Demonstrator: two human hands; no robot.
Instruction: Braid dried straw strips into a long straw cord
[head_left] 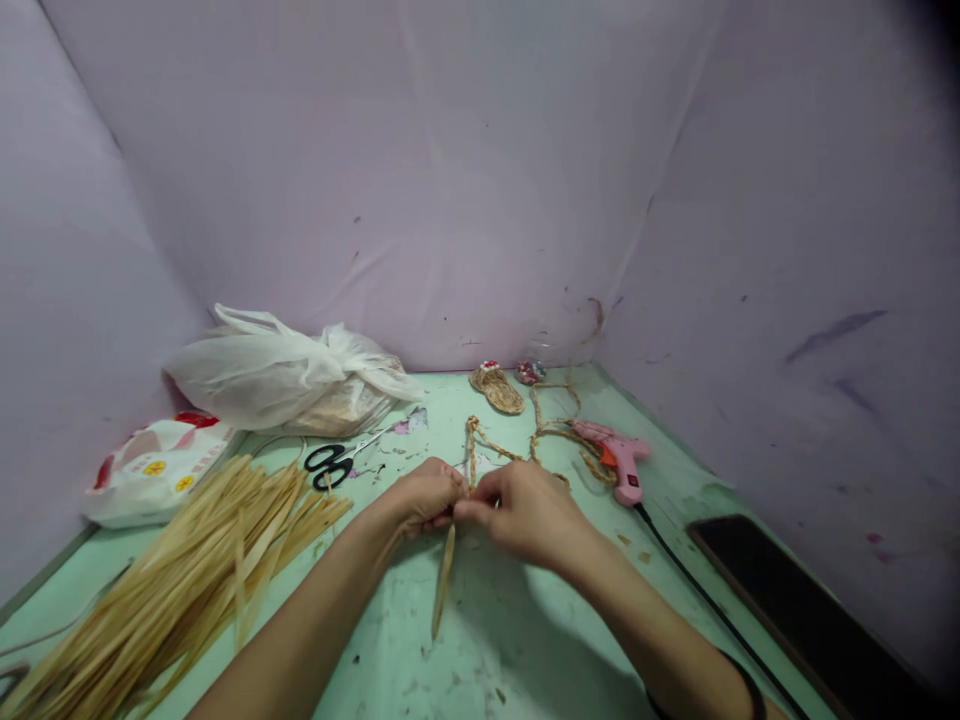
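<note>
My left hand [431, 492] and my right hand [510, 505] meet at the middle of the table, both with fingers closed on a braided straw cord [472, 455]. The cord rises from between my fingers to a knotted bend, then slopes down to the right behind my right hand. Below my fingers a loose flat straw strip [444, 585] hangs toward me. The exact spot where the fingertips pinch is partly hidden by the hands. More braided cord [534, 410] winds over the table beyond my right hand.
Left lie a bundle of straw strips [172, 570], black-handled scissors [337, 465], a white plastic bag [300, 370] and a white-and-red packet [161, 465]. A small woven sole [496, 390] sits at the back. Right are a pink glue gun [619, 460] with its cable and a dark phone [787, 590].
</note>
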